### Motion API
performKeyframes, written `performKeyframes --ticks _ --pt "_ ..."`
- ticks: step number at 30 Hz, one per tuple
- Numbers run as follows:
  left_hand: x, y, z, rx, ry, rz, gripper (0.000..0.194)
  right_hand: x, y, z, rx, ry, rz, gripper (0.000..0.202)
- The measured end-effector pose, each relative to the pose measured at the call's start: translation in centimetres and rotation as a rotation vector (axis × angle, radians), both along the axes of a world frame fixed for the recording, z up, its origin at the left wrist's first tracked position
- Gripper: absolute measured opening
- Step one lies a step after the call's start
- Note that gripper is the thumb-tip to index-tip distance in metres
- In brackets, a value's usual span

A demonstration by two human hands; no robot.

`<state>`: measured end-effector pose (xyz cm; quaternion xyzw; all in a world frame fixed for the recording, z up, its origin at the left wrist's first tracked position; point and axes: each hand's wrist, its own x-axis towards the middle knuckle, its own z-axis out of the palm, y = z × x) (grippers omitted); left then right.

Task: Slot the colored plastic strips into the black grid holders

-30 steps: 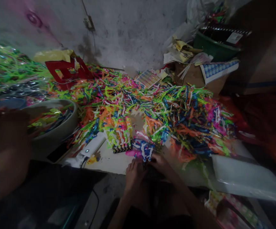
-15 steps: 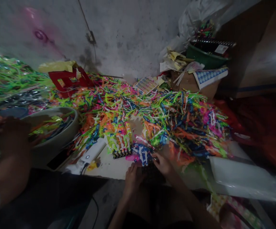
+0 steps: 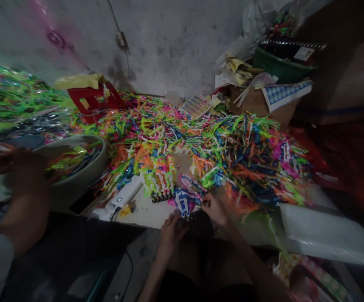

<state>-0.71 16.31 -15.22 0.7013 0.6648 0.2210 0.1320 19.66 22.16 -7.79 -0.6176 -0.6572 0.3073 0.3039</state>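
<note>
At the table's front edge lies a black gridded tray (image 3: 201, 224), with blue-and-white plastic pieces (image 3: 182, 203) upright at its left end. My left hand (image 3: 171, 228) is closed on the tray's left side, near those pieces. Above the tray's right part, my right hand (image 3: 216, 209) pinches a pink-and-blue plastic piece (image 3: 192, 186) that slants up and left from the fingers. Dim light and small size hide the exact kind of these pieces. Just left stands another black rack (image 3: 161, 198) filled with yellow-green, white and orange pieces.
A large heap of colourful plastic pieces (image 3: 197, 130) covers the table. A person's arm (image 3: 27, 197) works by a white basin (image 3: 102, 155) at left. A white power strip (image 3: 127, 193), a red box (image 3: 97, 98), a cardboard box (image 3: 248, 102) and a white plastic bag (image 3: 323, 235) lie around.
The view has shifted slightly, so the surroundings sit further right. The black tray shows more between my hands, and my right hand has lifted slightly with the pink-and-blue piece.
</note>
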Motion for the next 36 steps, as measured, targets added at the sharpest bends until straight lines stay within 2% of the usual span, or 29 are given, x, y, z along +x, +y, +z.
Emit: performKeyframes --ticks 3,5,9,13,17,21,24,26,29,32,36 --pt "-0.3 -0.4 0.0 0.034 -0.038 0.000 0.038 -0.2 -0.5 -1.0 -0.024 0.293 0.082 0.026" --pt "-0.3 -0.5 0.1 0.042 -0.062 -0.009 0.037 -0.7 -0.9 -1.7 -0.064 0.403 0.149 0.035" --pt "-0.2 -0.5 0.3 0.016 -0.084 0.012 0.035 -1.5 -1.5 -2.7 -0.187 0.485 0.243 0.029" --pt "-0.1 -0.5 0.7 0.007 -0.100 0.020 0.035 -1.7 -1.5 -3.2 -0.212 0.518 0.227 0.032" --pt "-0.1 -0.6 1.1 -0.012 -0.107 0.006 0.036 -1.5 -1.2 -3.2 -0.134 0.402 0.244 0.034" --pt "-0.2 -0.6 1.0 -0.015 -0.127 -0.002 0.037 -1.4 -0.9 -2.5 -0.053 0.248 0.360 0.038" --pt "-0.3 -0.1 1.0 -0.017 -0.189 0.026 0.036 -1.7 -0.6 -2.2 -0.075 0.183 0.419 0.034" --pt "-0.3 0.3 1.4 -0.033 -0.294 0.031 0.029 -1.9 -0.3 -2.1 -0.101 0.141 0.415 0.027" --pt "0.0 1.1 2.8 -0.105 -0.573 -0.010 0.022 -2.2 0.1 -2.0 -0.083 0.069 0.425 0.017" --pt "0.6 1.7 4.5 -0.231 -0.849 -0.026 0.035 -2.3 0.4 -1.8 -0.072 0.020 0.488 0.015" --pt "1.5 2.4 5.6 -0.270 -1.003 -0.035 0.043 -2.4 0.5 -1.4 -0.092 -0.053 0.534 0.013"
